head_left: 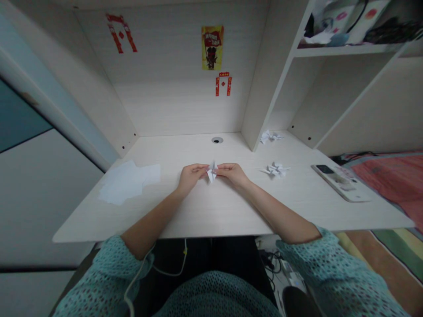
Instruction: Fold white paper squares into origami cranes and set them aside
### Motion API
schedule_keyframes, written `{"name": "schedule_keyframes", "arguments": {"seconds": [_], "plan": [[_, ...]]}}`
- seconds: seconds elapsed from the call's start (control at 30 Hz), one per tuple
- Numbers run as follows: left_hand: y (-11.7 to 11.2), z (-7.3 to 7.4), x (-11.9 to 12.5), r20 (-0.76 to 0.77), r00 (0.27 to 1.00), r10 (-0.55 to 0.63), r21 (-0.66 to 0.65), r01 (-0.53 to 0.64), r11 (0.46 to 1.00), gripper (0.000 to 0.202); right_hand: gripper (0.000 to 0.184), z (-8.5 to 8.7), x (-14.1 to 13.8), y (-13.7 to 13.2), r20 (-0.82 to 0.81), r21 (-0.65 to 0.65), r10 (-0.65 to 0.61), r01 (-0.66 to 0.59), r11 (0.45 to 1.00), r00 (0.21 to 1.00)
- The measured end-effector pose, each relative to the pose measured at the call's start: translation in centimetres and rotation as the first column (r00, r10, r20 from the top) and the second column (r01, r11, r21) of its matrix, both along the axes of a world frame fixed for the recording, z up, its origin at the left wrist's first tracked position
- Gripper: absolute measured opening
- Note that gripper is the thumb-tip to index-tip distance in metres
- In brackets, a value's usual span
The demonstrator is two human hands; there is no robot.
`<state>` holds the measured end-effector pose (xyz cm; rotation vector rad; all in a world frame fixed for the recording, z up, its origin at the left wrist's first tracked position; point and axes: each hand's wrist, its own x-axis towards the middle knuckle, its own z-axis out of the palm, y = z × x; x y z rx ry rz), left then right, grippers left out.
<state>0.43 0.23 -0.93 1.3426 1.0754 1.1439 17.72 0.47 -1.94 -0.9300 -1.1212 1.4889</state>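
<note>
A small folded white paper figure [212, 174], pointed at top and bottom, is held upright just above the desk. My left hand [194, 174] pinches it from the left side, fingers closed at its edge. From the other side my right hand [232, 172] grips it too, with thumb and fingers pressed together. The fingertips cover the figure's two side parts. More folded white paper figures [276, 170] lie in a cluster to the right of my right hand. Loose white paper sheets [124, 182] are spread out left of my left hand.
A second cluster of folded paper [271, 137] sits under the shelf at the back right. The phone [340, 182] lies near the desk's right side. A cable hole [217, 140] is at the back. A white cord [135, 281] hangs by my left sleeve.
</note>
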Motion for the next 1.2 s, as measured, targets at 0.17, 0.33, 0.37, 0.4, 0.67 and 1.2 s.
{"name": "schedule_keyframes", "arguments": {"seconds": [0.17, 0.33, 0.37, 0.4, 0.67, 1.2], "plan": [[-0.12, 0.16, 0.19, 0.063, 0.997, 0.043, -0.053, -0.040, 0.998, 0.039, 0.028, -0.10, -0.43, 0.07, -0.044, 0.006, -0.043, 0.043, 0.999, 0.998], [-0.13, -0.40, 0.36, 0.052, 0.998, -0.022, -0.042, 0.025, 0.999, 0.050, 0.028, -0.45, -0.45, 0.12, -0.031, 0.024, -0.121, 0.122, 0.992, 0.992], [-0.12, -0.52, 0.39, 0.045, 0.998, -0.033, -0.029, 0.034, 0.999, 0.052, 0.029, -0.48, -0.43, 0.11, -0.031, 0.027, -0.126, 0.127, 0.992, 0.992], [-0.12, -0.62, 0.41, 0.036, 0.999, -0.038, -0.019, 0.039, 0.999, 0.053, 0.029, -0.50, -0.41, 0.10, -0.029, 0.031, -0.127, 0.128, 0.991, 0.992], [-0.15, -0.37, 0.34, -0.033, 0.994, -0.109, -0.161, 0.102, 0.982, 0.040, 0.033, -0.45, -0.21, -0.07, 0.069, 0.140, -0.153, 0.143, 0.980, 0.986], [-0.51, 0.26, 0.36, -0.002, 0.999, -0.044, -0.170, 0.043, 0.984, 0.036, 0.029, -0.14, -0.33, -0.15, 0.107, 0.177, -0.172, 0.151, 0.972, 0.979]]}}
